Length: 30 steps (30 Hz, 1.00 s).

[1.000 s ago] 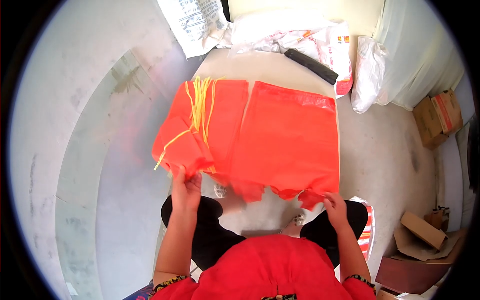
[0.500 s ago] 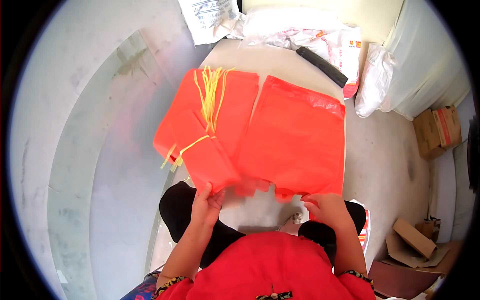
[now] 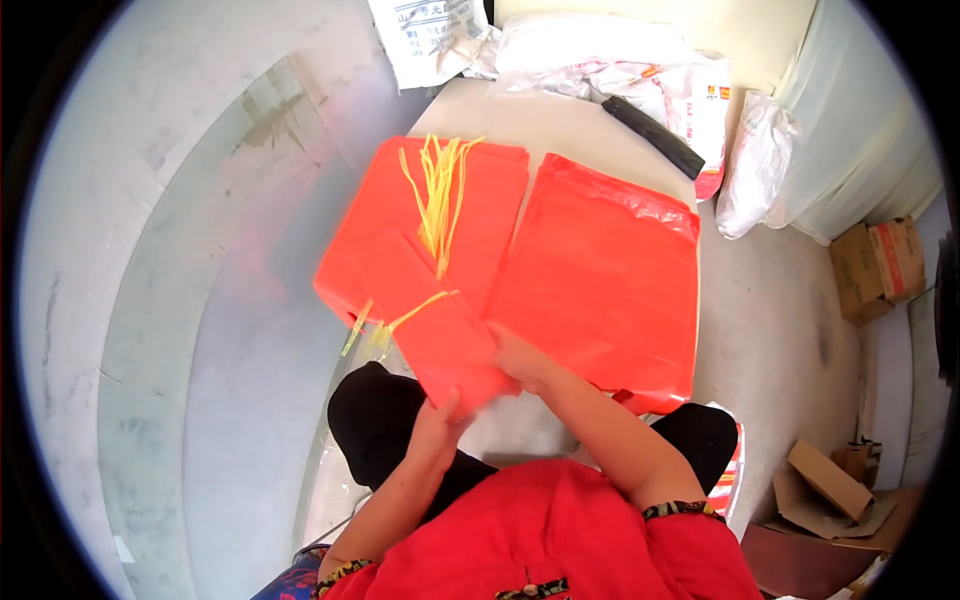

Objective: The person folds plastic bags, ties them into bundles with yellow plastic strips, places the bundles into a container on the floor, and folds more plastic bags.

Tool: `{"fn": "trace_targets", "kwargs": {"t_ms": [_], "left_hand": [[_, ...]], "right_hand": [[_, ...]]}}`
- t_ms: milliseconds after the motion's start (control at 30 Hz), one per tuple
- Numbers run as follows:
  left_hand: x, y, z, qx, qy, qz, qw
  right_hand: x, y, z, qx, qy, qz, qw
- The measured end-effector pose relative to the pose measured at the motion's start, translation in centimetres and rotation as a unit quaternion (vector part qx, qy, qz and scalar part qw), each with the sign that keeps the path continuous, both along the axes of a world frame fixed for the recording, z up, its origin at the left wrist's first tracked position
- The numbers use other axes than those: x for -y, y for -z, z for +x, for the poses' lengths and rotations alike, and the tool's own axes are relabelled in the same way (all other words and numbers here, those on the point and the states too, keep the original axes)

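Note:
A folded bundle of red plastic bags (image 3: 440, 335), tied round the middle with a yellow strip (image 3: 418, 309), lies slanted toward me. My left hand (image 3: 438, 428) grips its near end, thumb on top. At the bundle's right edge, my right hand (image 3: 520, 360) is closed on it; some of its fingers are hidden and slightly blurred. Beneath and beyond lies a left stack of red bags (image 3: 490, 190), with loose yellow strips (image 3: 438, 200) on top. To the right is a flat stack of red bags (image 3: 610, 270) with a shiny far edge.
A black roll (image 3: 652, 137) lies at the table's far right, before white printed sacks (image 3: 600, 45). A white wrapped bundle (image 3: 758, 165) stands beyond the table (image 3: 470, 100). Cardboard boxes (image 3: 875, 270) are on the right-hand floor. A curved glass panel (image 3: 170, 330) is at left.
My right hand has left the near edge of the right stack and moved left onto the tied bundle. My left hand, still holding the bundle, has shifted slightly right and nearer me.

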<state>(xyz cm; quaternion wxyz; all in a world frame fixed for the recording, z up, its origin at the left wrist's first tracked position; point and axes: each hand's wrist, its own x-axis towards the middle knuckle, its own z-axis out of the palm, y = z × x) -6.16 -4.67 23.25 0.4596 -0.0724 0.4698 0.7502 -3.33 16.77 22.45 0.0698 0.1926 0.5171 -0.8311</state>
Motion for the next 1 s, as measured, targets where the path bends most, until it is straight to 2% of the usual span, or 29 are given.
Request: {"fn": "trace_targets", "kwargs": {"t_ms": [67, 100, 133, 200, 300, 400, 500, 600, 700, 800, 833, 900, 1000], "left_hand": [[0.0, 1.1, -1.6, 0.060, -0.082, 0.082, 0.991], [-0.5, -0.7, -2.6, 0.035, -0.082, 0.081, 0.993], [-0.7, -1.3, -4.0, 0.074, -0.097, 0.115, 0.986], [-1.3, -1.7, -7.1, 0.066, -0.105, 0.179, 0.976], [-1.9, -0.1, -10.4, 0.046, -0.117, 0.143, 0.982], [-1.9, 1.0, -11.2, 0.034, -0.103, 0.181, 0.977], [-2.8, -1.3, -8.9, 0.012, -0.116, 0.137, 0.984], [-4.5, -5.4, -5.7, -0.003, -0.116, 0.100, 0.988], [-5.9, -5.6, -3.8, -0.021, -0.096, 0.112, 0.989], [-8.5, -6.4, -0.4, -0.080, -0.083, 0.092, 0.989], [-9.6, -6.8, 1.3, -0.103, -0.078, 0.077, 0.989], [-11.2, -6.4, 3.5, -0.077, -0.028, 0.077, 0.994], [-14.3, -7.1, 6.6, -0.082, 0.062, 0.057, 0.993]], "right_hand": [[0.0, -1.5, 0.0, -0.005, -0.026, -0.019, 0.999], [0.2, -2.7, 0.0, -0.007, -0.039, -0.028, 0.999], [0.4, -4.0, 0.3, -0.019, -0.036, 0.001, 0.999], [0.9, -6.1, 0.7, -0.044, -0.029, 0.060, 0.997], [1.0, -5.4, 1.2, -0.037, -0.071, 0.202, 0.976], [1.1, -6.3, 3.0, -0.052, -0.105, 0.326, 0.938], [0.4, -9.0, 5.7, 0.012, -0.151, 0.413, 0.898], [-0.7, -9.3, 8.5, -0.004, -0.155, 0.398, 0.904], [-0.7, -7.8, 10.6, -0.065, -0.025, 0.363, 0.929], [-1.9, -8.9, 12.3, -0.102, 0.079, 0.220, 0.967], [-2.4, -8.3, 12.8, -0.110, 0.092, 0.246, 0.959], [-3.5, -6.4, 14.9, -0.105, 0.128, 0.300, 0.939], [-5.4, -6.3, 19.3, -0.062, 0.176, 0.233, 0.955]]}}
